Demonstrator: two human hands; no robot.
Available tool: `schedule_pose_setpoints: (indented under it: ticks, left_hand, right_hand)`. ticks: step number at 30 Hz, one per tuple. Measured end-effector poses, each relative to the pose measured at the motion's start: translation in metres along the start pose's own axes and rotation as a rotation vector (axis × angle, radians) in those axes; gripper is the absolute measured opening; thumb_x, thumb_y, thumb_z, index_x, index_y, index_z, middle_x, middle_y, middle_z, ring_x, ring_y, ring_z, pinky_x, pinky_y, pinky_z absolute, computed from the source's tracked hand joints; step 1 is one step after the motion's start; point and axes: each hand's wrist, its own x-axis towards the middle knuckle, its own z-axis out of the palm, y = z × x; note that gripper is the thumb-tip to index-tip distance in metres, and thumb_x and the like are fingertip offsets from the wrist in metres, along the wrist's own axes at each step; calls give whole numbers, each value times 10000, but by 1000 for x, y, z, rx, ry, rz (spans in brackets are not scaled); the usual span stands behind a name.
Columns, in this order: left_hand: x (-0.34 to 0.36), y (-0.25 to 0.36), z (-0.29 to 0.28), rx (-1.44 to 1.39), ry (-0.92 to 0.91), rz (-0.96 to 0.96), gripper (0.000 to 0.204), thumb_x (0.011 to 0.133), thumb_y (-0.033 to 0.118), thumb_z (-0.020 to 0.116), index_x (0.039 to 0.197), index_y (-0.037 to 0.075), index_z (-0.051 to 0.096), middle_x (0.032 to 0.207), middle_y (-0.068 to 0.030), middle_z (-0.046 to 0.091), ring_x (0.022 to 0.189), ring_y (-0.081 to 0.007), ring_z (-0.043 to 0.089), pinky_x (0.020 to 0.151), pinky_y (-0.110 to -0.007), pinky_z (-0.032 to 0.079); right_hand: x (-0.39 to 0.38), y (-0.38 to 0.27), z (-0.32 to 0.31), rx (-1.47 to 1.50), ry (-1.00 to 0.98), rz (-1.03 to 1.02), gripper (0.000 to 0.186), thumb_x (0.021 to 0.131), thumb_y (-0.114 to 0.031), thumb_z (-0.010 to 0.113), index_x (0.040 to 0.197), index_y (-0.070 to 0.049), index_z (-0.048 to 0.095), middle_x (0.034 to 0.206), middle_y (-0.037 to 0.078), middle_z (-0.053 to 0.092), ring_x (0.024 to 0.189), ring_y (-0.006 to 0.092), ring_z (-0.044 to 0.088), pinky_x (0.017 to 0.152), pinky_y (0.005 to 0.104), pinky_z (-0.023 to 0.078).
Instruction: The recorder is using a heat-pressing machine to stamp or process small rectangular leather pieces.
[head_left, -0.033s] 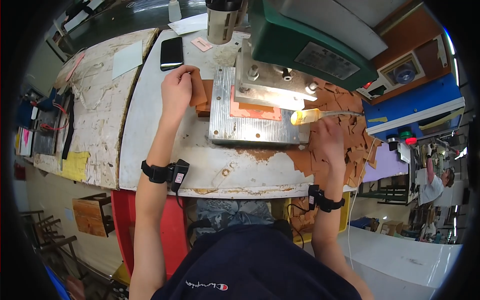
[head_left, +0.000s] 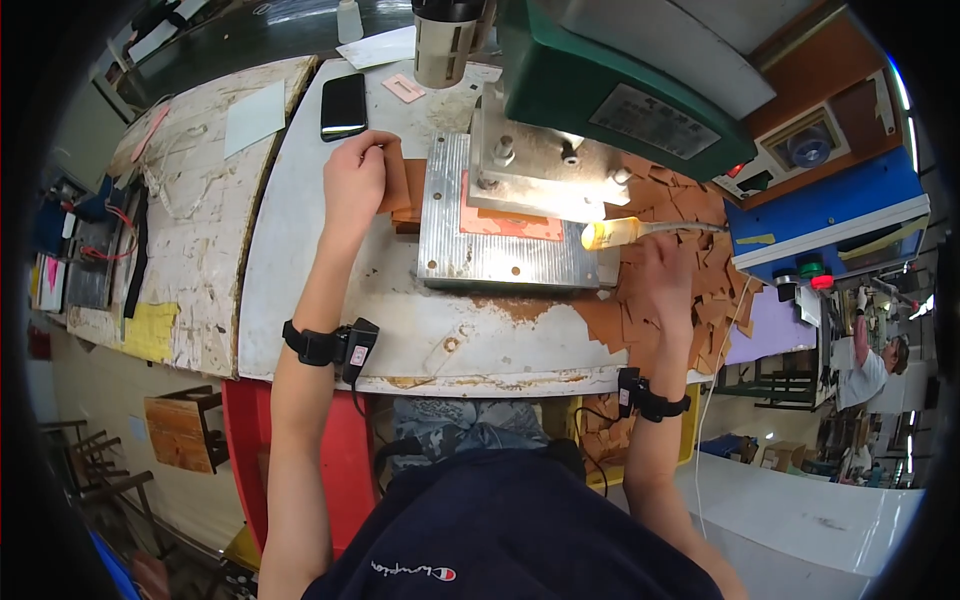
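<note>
My left hand (head_left: 355, 183) is closed on a brown rectangular piece (head_left: 396, 178), held upright left of a ridged metal plate (head_left: 450, 255). More brown pieces (head_left: 410, 200) lie just beside it, against the plate's left edge. On the plate rests a pinkish-red template (head_left: 510, 222), partly covered by the metal block (head_left: 540, 180) of a green press (head_left: 600, 80). My right hand (head_left: 668, 285) hovers right of the plate, by a lit lamp (head_left: 610, 234) and above a heap of brown scraps (head_left: 705, 290). Its fingers look curled but blurred; whether they hold anything is unclear.
A black phone (head_left: 344, 107) and a lidded cup (head_left: 440, 50) lie toward the back of the white table (head_left: 300, 260). At right stands a blue control box (head_left: 830, 235) with knobs. Below the table edge is a red bin (head_left: 300, 470). Another person (head_left: 868, 375) is far right.
The press's metal block sits slightly lower. My right hand has shifted a little, while my left hand has stayed almost still with the brown piece.
</note>
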Motion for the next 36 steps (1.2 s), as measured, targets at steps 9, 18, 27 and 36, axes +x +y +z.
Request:
schedule_pose_setpoints:
  ticks: [9,18,27,36]
  left_hand:
    - [-4,0,5,143,-89,-95,279,860,72,576,1129,31,636,808,-148,673,713,-245,636,696,-356,511]
    - [-7,10,6,87,-180,-89,254,846,85,626,1091,23,641,858,-123,654,695,-197,604,677,-331,510]
    - [-7,16,1,118,-40,14,225,859,100,632,1072,34,661,893,-102,655,690,-175,590,674,-310,502]
    - [-28,59,24,-286,-263,-64,172,888,71,594,1009,-16,679,854,-80,664,754,-117,599,707,-265,486]
  right_hand:
    - [45,31,-2,-318,2,-285,248,884,-117,609,1122,-46,623,946,156,641,910,347,627,775,427,500]
    - [46,32,-12,-249,-40,-141,213,850,-111,665,1038,-39,600,899,138,644,866,309,649,748,391,496]
    - [6,10,-31,-105,507,32,217,926,-162,640,1025,25,691,677,52,617,666,75,561,650,233,456]
    - [3,-54,31,387,162,-198,172,916,-115,649,1027,7,699,962,76,714,868,103,635,778,249,485]
